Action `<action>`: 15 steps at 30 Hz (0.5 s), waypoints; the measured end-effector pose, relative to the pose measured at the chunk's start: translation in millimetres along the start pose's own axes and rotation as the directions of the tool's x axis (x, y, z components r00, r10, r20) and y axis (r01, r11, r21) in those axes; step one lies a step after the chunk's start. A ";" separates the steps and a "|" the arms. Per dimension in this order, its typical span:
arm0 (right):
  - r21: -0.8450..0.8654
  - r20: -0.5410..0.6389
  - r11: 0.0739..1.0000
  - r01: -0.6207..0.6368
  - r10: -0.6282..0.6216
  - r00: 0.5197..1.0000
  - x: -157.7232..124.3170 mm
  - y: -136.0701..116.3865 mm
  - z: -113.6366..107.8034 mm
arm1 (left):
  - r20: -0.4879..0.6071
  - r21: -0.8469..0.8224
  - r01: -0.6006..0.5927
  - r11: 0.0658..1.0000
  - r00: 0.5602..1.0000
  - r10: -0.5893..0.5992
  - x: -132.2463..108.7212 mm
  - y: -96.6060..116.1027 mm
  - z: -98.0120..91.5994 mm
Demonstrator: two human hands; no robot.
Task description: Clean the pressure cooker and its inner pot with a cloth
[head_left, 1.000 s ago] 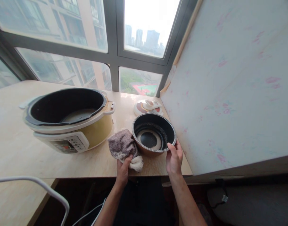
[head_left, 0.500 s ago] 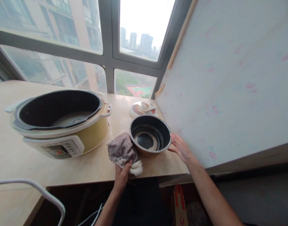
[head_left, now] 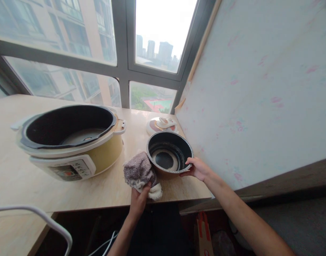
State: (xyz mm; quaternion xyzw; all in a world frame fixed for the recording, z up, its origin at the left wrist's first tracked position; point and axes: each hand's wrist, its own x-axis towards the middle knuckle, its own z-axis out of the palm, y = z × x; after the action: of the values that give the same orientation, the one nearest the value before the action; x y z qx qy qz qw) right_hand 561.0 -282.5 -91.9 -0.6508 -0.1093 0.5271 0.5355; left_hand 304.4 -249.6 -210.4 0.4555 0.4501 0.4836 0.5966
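Observation:
My left hand [head_left: 140, 199] is closed on a bunched purple-grey cloth [head_left: 140, 170] with a pale edge, just left of a round black inner pot [head_left: 163, 170]. My right hand [head_left: 197, 168] grips the pot's right rim, with the thumb over the edge and the fingers on the outer side. The pot stands upright on the wooden surface, its dark inside facing me. Behind it lies a white and brown lid [head_left: 155, 126] with a handle on top. Left of the cloth, the yellow-and-white electric cooker body [head_left: 107, 153] stands uncovered, its control panel facing me.
The pale wood-look ledge [head_left: 69, 197] runs below a grey-framed window [head_left: 123, 85]. A flower-patterned wall [head_left: 259, 106] bounds the right side. At lower left a white cable [head_left: 56, 222] loops over the ledge's edge. A paper bag [head_left: 204, 234] stands below.
My right hand has moved from beside the pot's right side onto its rim and closed there, thumb over the edge. My left hand keeps hold of the cloth.

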 end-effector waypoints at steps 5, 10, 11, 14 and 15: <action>0.112 0.041 0.993 0.024 -0.028 0.999 -10.5 -4.9 -10.5 | 0.077 0.096 -0.073 0.993 0.995 0.066 -3.8 3.1 2.6; 0.220 0.108 0.973 0.064 -0.090 0.990 -40.4 -25.5 -29.4 | 0.108 0.284 -0.153 0.947 0.986 0.127 -5.8 7.5 28.1; 0.233 0.119 0.970 0.075 -0.105 0.987 -47.6 -30.2 -33.6 | 0.093 0.336 -0.151 0.930 0.988 0.127 -4.3 9.1 37.8; 0.231 0.183 0.970 0.083 -0.127 0.975 -66.6 -42.0 -45.3 | 0.139 0.518 -0.156 0.841 0.986 0.097 4.1 15.6 75.3; 0.222 0.205 0.972 0.080 -0.126 0.971 -71.9 -45.1 -48.3 | 0.182 0.567 -0.179 0.804 0.979 0.089 7.4 17.8 89.5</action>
State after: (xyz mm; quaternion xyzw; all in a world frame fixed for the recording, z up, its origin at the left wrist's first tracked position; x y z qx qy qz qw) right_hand 588.6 -343.2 -20.6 -0.5219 -0.1443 0.5750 0.6134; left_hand 389.9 -249.9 -177.6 0.6807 0.4978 0.3293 0.4248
